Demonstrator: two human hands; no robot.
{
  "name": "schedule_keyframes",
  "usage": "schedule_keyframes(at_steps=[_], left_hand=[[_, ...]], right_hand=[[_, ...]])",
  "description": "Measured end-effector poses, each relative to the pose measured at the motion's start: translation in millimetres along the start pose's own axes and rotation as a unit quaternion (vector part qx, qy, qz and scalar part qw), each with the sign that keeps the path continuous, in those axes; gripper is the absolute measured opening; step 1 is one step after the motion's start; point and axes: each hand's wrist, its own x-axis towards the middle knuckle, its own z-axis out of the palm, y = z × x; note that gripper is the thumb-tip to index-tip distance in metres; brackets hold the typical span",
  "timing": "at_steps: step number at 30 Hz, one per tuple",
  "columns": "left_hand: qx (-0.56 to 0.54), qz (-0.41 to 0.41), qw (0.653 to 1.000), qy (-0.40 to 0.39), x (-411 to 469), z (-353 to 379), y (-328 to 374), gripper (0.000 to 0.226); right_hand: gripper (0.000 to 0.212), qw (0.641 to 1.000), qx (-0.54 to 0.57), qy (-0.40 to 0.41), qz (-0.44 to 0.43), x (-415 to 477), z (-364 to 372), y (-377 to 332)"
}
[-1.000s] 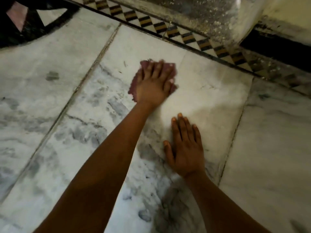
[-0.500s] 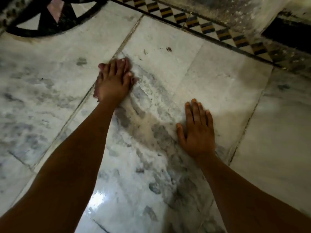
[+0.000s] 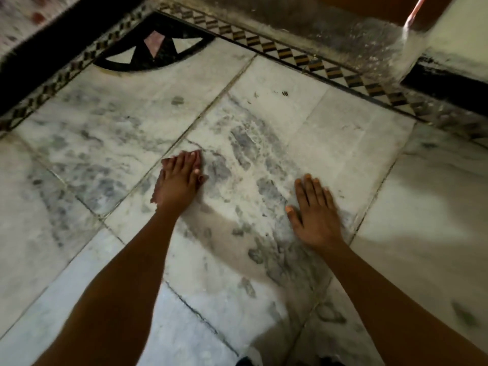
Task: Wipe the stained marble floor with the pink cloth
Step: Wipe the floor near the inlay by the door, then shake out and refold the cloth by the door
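The stained marble floor [image 3: 264, 154] is white with grey smears and fills the head view. My left hand [image 3: 179, 178] presses flat on the pink cloth [image 3: 203, 178], fingers straight and close together. Only small dark-pink edges of the cloth show around the hand. It lies beside a tile joint, left of a wide grey smear. My right hand [image 3: 314, 215] rests flat on the same tile, fingers spread, holding nothing.
A black-and-yellow patterned border [image 3: 290, 56] runs along the far edge, below a dirty wall base [image 3: 343, 30]. A black fan-shaped inlay [image 3: 153, 54] sits at the far left corner. A thin pink stick [image 3: 412, 14] leans at the top right.
My left hand has slid the cloth from near the far border to the left and back toward me, across the tile. My right hand has stayed planted on the floor.
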Motion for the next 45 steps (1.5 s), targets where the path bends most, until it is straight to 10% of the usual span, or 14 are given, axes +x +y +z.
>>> schedule_keyframes(at_steps=[6, 16, 18, 22, 25, 45], left_hand=[[-0.05, 0.102, 0.993, 0.007, -63, 9, 34, 0.06], [-0.245, -0.004, 0.969, 0.036, -150, -6, 90, 0.042], [-0.367, -0.064, 0.927, 0.039, -152, -21, 100, 0.034], [-0.67, -0.246, 0.7, -0.035, -138, -51, 110, 0.032], [-0.719, -0.3, 0.616, -0.113, -131, -82, 110, 0.035], [-0.794, -0.384, 0.456, -0.119, -41, -132, 105, 0.03]], right_hand=[[0.074, 0.999, -0.022, -0.022, -0.019, -27, -5, 2], [0.067, 0.981, 0.085, -0.137, 0.108, -21, -32, -25], [0.067, 0.978, 0.126, -0.126, 0.11, -20, -43, -29], [0.061, 0.975, 0.192, -0.076, 0.08, -24, -63, -40], [0.057, 0.973, 0.225, -0.027, 0.032, -29, -77, -46], [0.052, 0.958, 0.284, -0.046, -0.014, 21, -122, -75]])
